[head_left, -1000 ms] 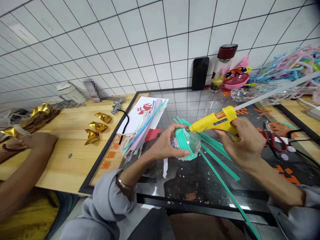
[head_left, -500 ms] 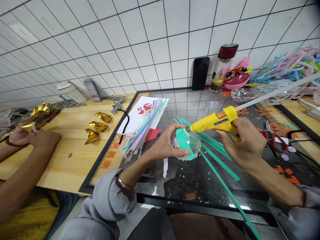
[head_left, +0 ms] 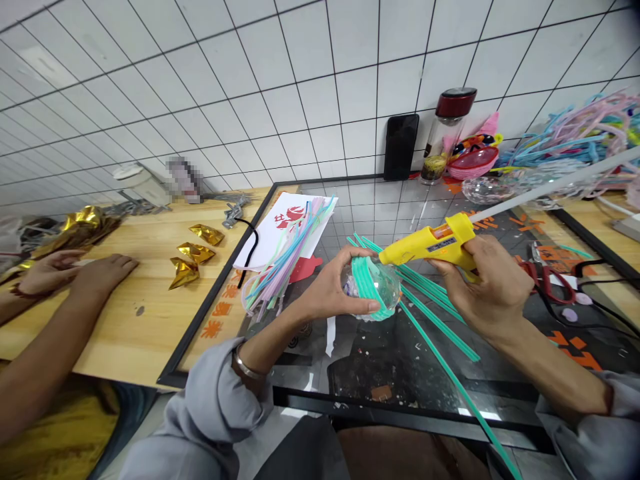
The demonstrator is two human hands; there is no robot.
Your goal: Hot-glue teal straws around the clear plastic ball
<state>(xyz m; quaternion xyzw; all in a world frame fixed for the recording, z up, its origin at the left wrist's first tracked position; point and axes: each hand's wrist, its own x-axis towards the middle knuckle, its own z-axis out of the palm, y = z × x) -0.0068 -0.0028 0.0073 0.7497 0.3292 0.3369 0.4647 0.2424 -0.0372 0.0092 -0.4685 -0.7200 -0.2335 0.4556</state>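
My left hand [head_left: 334, 285] is closed around a clear, rounded plastic bottle piece [head_left: 391, 288], lying on its side just above the dark glass tabletop. Green fuzzy strips [head_left: 369, 283] wrap its middle. My right hand [head_left: 493, 283] grips a yellow hot glue gun [head_left: 435, 248] by its handle, with a long white glue stick [head_left: 555, 183] running out of the back. The gun's nozzle is at the upper edge of the bottle piece; whether it touches is hard to tell. Green pipe cleaners [head_left: 440, 333] lie fanned out behind and below, one reaching past the table's front edge.
Pastel pipe cleaners [head_left: 290, 257] rest on white paper [head_left: 250, 250] to the left. Red-handled scissors [head_left: 555, 283] and black cords lie right. A phone [head_left: 401, 147] and glass bottle [head_left: 443, 143] stand at the wall. At far left, a co-worker's hands [head_left: 100, 275] rest near gold folded pieces [head_left: 197, 253].
My hands, the bottle piece and the glue gun look almost unmoved. At far left, the co-worker's hands have shifted and flattened toward the wooden table.
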